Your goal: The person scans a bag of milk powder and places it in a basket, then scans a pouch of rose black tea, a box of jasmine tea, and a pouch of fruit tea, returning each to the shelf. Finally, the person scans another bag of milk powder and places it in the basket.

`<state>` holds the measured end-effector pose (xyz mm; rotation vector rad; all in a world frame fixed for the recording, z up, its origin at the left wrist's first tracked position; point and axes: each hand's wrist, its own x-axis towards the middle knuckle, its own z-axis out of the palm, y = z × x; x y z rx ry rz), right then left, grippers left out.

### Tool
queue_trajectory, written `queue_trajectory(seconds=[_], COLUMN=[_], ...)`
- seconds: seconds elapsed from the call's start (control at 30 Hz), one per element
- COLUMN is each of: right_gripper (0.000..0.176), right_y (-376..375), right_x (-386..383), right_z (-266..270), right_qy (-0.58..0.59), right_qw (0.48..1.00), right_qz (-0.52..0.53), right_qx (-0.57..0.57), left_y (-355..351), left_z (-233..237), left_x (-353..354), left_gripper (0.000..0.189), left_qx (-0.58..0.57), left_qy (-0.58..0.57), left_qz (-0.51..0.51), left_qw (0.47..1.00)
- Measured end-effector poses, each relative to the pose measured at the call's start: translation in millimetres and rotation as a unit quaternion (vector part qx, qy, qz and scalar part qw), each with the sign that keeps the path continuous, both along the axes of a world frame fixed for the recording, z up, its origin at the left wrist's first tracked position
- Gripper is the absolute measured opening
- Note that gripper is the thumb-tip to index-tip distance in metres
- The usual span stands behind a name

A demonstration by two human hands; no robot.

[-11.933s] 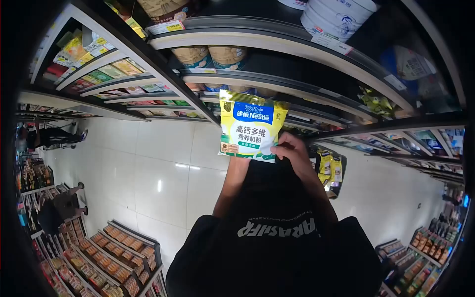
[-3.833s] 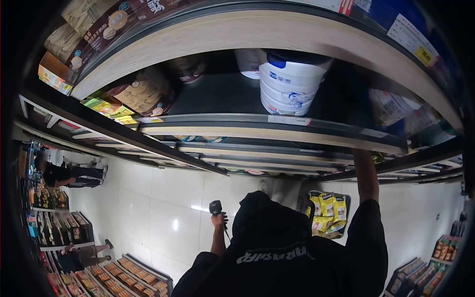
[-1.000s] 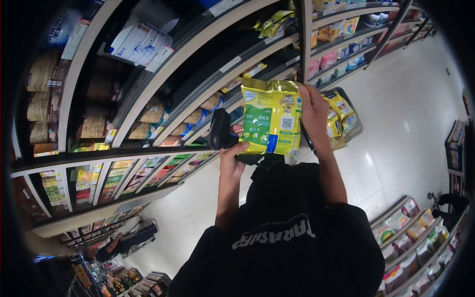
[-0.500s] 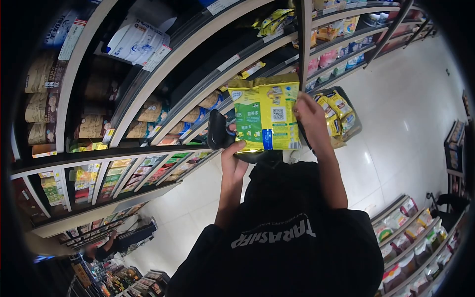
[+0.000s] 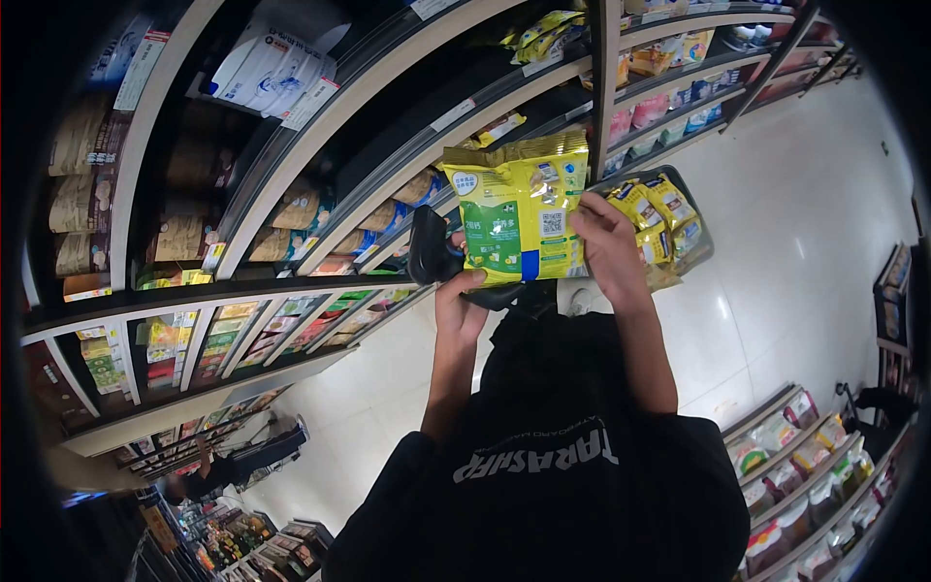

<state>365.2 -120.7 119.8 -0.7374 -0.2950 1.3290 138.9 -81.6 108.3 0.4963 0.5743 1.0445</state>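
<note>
A yellow and green bag [image 5: 514, 209] with a QR code on it is held up between both hands, in front of the shelf. My left hand [image 5: 462, 299] pinches its lower left corner, the thumb on the printed side. My right hand [image 5: 609, 242] grips the right edge, fingers bent over the printed side. Close to my left hand is a black scanner-like device [image 5: 430, 247], partly behind the bag. Behind my right hand stands a grey basket [image 5: 706, 254] holding several yellow packets [image 5: 664, 209].
Curved shelves [image 5: 359, 155] with cans, pouches and price labels run along the left and top. More shelves of packets [image 5: 790, 436] stand at the lower right. Another person [image 5: 228, 470] is at the lower left. Pale floor tiles [image 5: 776, 272] lie to the right.
My right hand has shifted slightly down and further over the bag's printed side. The bag has tilted a little, and its lower edge looks more creased.
</note>
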Motion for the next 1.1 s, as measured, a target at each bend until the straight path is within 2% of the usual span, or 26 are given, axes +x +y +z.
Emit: queue_trajectory(seconds=[0.07,0.17,0.27,0.47,0.77,1.1], right_gripper=[0.038,0.034,0.026,0.017,0.024,0.028], right_y=[0.0,-1.9,0.0,3.4,-3.7,-4.6], right_x=[1.5,4.7,3.5,7.6,6.6,1.0], right_z=[-2.0,8.2,5.9,-4.6,-3.7,-5.7], right_qy=[-0.004,-0.131,-0.154,-0.123,-0.145,-0.202], right_qw=[1.0,0.991,0.987,0.991,0.988,0.973], right_qz=[-0.01,-0.009,-0.04,-0.042,-0.055,-0.111], right_qx=[-0.028,-0.037,0.011,0.044,-0.002,0.023], left_y=[-1.1,-2.4,-2.9,-1.6,-2.6,-3.9], left_z=[4.5,13.5,17.6,11.9,14.3,14.9], left_x=[1.1,2.2,5.2,4.3,5.6,7.7], left_gripper=[0.061,0.061,0.061,0.059,0.054,0.056], left_qx=[-0.01,-0.019,-0.027,-0.037,-0.052,-0.051], left_qy=[-0.001,0.005,0.008,-0.007,0.003,-0.017], left_qz=[0.001,0.002,0.008,-0.001,-0.008,-0.015], left_qw=[1.0,1.0,1.0,0.999,0.999,0.998])
